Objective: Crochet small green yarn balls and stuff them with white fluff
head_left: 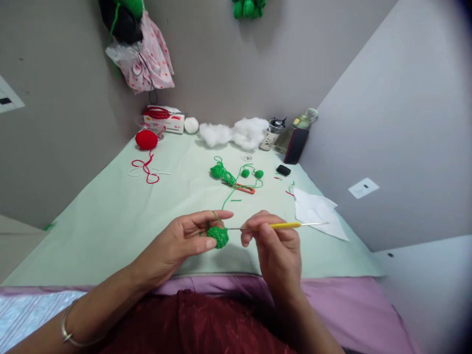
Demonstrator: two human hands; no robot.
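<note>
My left hand pinches a small green crocheted piece between thumb and fingers. Green yarn runs over the raised index finger and back to a tangle of yarn on the table. In my right hand is a double-ended crochet hook with a yellow grip, held like a pen. Its left metal end reaches the upper right edge of the green piece; the other end points right. Beyond the hands lie a green yarn ball, two small green balls and orange-handled scissors.
A red yarn ball sits at the back left near a white box. White stuffing lies along the wall. A pen cup, a bottle and a phone stand back right. White paper lies at right.
</note>
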